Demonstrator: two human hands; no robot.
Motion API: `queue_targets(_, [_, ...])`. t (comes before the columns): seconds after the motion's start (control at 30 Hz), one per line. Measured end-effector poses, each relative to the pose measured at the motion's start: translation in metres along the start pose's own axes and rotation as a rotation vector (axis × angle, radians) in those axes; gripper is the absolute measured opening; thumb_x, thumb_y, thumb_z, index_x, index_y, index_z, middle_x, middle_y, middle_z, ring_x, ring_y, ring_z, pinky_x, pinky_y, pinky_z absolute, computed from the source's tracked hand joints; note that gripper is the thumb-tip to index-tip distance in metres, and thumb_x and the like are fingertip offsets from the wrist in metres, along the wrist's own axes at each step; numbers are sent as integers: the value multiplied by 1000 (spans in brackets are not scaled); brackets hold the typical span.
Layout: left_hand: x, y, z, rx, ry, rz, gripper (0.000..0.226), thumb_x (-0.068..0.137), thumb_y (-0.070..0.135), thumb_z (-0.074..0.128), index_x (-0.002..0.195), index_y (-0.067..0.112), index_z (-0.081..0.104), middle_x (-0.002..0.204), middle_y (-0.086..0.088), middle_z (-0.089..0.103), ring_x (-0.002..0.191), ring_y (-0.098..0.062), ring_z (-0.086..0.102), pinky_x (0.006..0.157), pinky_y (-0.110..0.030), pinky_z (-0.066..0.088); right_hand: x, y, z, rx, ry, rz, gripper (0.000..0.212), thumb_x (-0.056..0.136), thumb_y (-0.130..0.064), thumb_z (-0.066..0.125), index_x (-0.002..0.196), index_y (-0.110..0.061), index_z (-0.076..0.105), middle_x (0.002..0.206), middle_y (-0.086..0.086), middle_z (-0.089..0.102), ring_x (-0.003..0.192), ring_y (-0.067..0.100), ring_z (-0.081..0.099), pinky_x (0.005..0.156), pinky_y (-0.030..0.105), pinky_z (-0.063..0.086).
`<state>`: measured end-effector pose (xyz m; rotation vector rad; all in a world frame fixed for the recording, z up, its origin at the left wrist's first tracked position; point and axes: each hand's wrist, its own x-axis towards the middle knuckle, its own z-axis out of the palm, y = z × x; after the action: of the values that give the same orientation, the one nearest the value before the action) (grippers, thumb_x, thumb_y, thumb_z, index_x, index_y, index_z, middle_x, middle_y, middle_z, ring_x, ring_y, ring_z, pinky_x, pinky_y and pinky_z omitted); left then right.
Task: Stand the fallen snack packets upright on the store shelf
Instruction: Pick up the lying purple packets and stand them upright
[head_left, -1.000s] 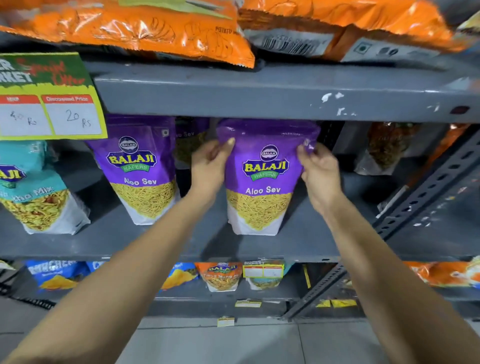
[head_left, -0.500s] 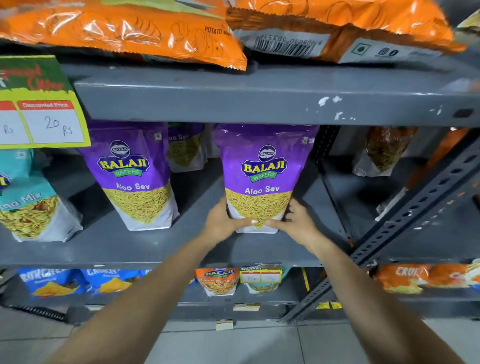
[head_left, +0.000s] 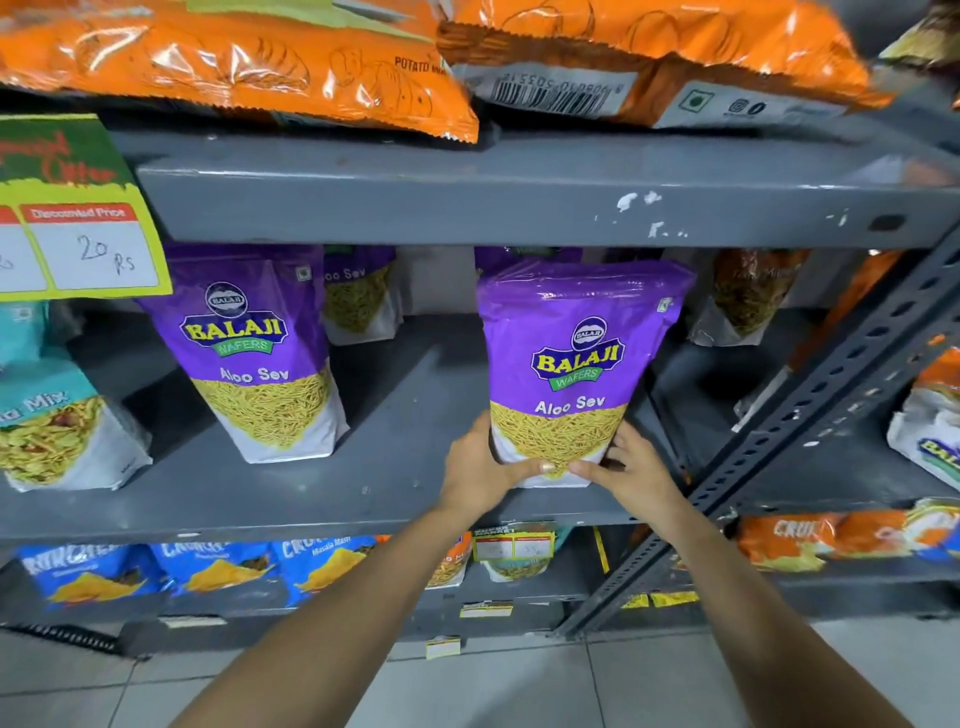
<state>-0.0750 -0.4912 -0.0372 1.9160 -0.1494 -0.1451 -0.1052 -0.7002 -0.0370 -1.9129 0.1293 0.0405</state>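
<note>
A purple Aloo Sev packet (head_left: 571, 358) stands upright on the grey middle shelf (head_left: 415, 415). My left hand (head_left: 480, 470) grips its lower left corner, thumb across the front. On the lower right corner sits my right hand (head_left: 631, 470), its fingers meeting the left thumb at the packet's base. A second purple Aloo Sev packet (head_left: 254, 358) stands upright to the left, with a third (head_left: 358, 296) behind it. A teal mix packet (head_left: 47, 415) stands at the far left.
Orange chip bags (head_left: 249, 57) lie flat on the top shelf. A dark packet (head_left: 748, 296) leans at the back right. A perforated steel brace (head_left: 810, 415) slants across the right side. A yellow price tag (head_left: 83, 228) hangs at left. Blue and orange packets (head_left: 208, 571) fill the lower shelf.
Both hands slid from the packet's top corners down to its base, and the packet now stands a little further right in view with its top tipped slightly back.
</note>
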Motion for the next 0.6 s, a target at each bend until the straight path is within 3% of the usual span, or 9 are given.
queue_targets(0.07, [-2,2,-5,-10,-25,11,76,63,37,89,127,19,52,122,1,68,106,-12,64,85,-21,51,-4,0,4,21,70,-21,75,73,-11,82,136,-19,43,125,1,62,115,21,59,80,20,49])
queue_targets(0.13, [-8,-2,-16,-44,-5,7,83,63,35,89,133,16,49,124,4,64,111,-10,60,91,-21,48,-13,-1,11,67,250,-66,85,65,-9,87,136,-18,41,125,4,59,109,14,60,79,25,53])
queue_targets(0.2, [-18,-14,-37,-85,118,-1,77,65,36,87,131,16,52,121,7,63,111,-10,60,94,-21,47,-28,-6,26,102,483,-140,74,61,-6,89,122,-16,48,106,2,58,86,3,59,69,20,51])
queue_targets(0.27, [-33,-31,-66,-140,293,5,50,72,33,83,115,21,60,107,4,68,99,-14,65,85,-16,48,-47,-16,51,86,622,-243,55,64,-8,88,101,-24,51,86,-5,51,67,4,49,60,15,43])
queue_targets(0.33, [-50,-49,-105,-156,464,9,25,78,29,78,97,25,62,88,2,67,80,-15,64,75,-20,50,-58,-30,82,47,575,-374,39,69,-18,86,85,-29,52,79,-12,49,62,4,44,59,15,38])
queue_targets(0.4, [-65,-68,-147,-117,639,-7,22,79,33,78,89,28,58,83,-3,62,72,-21,59,71,-33,50,-58,-45,118,-18,465,-491,26,73,-26,82,78,-22,57,80,-15,49,66,1,45,62,15,37])
queue_targets(0.5, [-72,-90,-203,94,875,-21,47,70,45,79,103,22,55,102,-10,53,91,-29,54,84,-42,46,-38,-78,179,-160,305,-592,25,74,-28,82,85,-13,66,91,-6,54,79,-3,46,74,17,41])
queue_targets(0.6, [-50,-98,-246,82,746,-131,87,66,34,88,134,4,44,132,-11,46,120,-22,47,105,-34,38,0,-118,235,-150,125,-494,58,69,-33,84,116,-13,58,117,-1,55,106,11,55,90,32,50])
